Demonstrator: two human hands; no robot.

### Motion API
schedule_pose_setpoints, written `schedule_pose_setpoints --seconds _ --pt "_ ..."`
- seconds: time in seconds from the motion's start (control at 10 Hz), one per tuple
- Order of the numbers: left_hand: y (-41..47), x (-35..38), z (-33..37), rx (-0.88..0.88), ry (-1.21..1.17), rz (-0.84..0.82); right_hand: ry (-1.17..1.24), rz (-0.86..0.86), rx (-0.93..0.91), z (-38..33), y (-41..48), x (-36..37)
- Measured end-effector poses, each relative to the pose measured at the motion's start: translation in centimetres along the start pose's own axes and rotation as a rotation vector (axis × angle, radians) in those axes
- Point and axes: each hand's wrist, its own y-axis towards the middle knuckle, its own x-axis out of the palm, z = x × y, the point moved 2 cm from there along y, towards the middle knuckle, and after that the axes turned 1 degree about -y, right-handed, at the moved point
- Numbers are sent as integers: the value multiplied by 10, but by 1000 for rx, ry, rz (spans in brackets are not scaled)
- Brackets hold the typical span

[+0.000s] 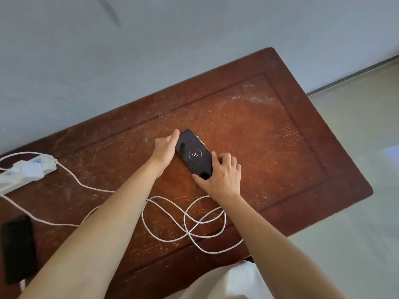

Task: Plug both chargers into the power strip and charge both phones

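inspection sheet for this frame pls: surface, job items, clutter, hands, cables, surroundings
Surface: scratched brown wooden table.
Job's things: centre phone face up, screen showing 54% in a ring; second phone dark, at left edge; power strip with a white charger plugged in.
Clutter: nothing seen.
Hands: left hand on the centre phone's left edge; right hand covers its near end.
Cables: white cable looped in front of the phone; plug end hidden.
Surroundings: grey wall, pale floor.

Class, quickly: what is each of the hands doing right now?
Left hand: open, flat against the far-left edge of the phone.
Right hand: fingers curled around the phone's near end, gripping it.
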Motion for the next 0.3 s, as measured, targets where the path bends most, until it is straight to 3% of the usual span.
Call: schedule_pose_setpoints --seconds 0.2,0.3 --pt "-23 -11 2 135 49 5 -13 -175 -37 0 1 -18" --pt "-53 -13 -15 221 254 115 167 -127 -40 -2 6 -57"
